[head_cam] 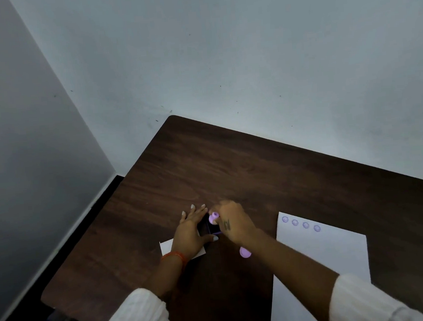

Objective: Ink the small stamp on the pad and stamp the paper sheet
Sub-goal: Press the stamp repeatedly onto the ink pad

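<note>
My right hand (231,219) grips a small lilac stamp (213,218) and holds it down on the dark ink pad (208,227), which lies between my two hands. My left hand (191,229) rests flat over the pad's left side with fingers spread, steadying it. The white paper sheet (322,258) lies to the right on the brown table (205,166). It carries a row of several round purple stamp marks (300,223) along its top edge. My right forearm crosses the sheet's left edge.
A round lilac cap (245,252) lies on the table just below my right wrist. A smaller white paper (168,246) sits under my left hand and the pad. The table stands in a corner of grey walls, with its left edge near the floor gap.
</note>
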Motion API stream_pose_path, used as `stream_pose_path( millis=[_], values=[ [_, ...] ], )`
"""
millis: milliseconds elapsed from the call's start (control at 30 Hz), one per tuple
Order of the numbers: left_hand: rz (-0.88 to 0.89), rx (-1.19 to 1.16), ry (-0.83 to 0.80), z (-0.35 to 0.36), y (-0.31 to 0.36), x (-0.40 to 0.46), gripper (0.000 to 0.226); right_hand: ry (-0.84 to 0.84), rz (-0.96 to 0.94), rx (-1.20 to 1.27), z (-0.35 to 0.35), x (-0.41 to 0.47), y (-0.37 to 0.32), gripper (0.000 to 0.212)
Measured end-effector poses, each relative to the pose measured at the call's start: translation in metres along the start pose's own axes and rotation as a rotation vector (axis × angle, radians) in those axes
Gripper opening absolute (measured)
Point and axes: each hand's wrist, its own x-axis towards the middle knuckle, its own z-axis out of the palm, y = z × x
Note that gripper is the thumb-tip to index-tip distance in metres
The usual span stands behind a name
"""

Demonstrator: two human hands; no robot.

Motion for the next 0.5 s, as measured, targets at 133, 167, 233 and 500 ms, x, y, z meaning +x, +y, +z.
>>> stream_pose_path(
  millis=[133,167,233,500],
  values=[
    [0.004,0.012,0.007,0.001,-0.0008,0.0003,0.081,0.046,-0.079,-0.046,0.0173,-0.0142,0.0016,0.03],
    [0.003,0.013,0.005,0.0008,-0.0012,0.0002,0.081,0.044,-0.1,-0.067,0.0158,-0.012,0.0016,0.03],
    [0.007,0.007,0.011,0.0011,-0.0027,0.0008,0.082,0.003,-0.12,-0.099,0.0128,-0.0073,0.0034,0.028],
    [0.029,-0.003,0.033,0.0039,-0.0068,0.002,0.081,0.013,-0.089,-0.08,0.0114,-0.0068,0.0004,0.03]
  ],
)
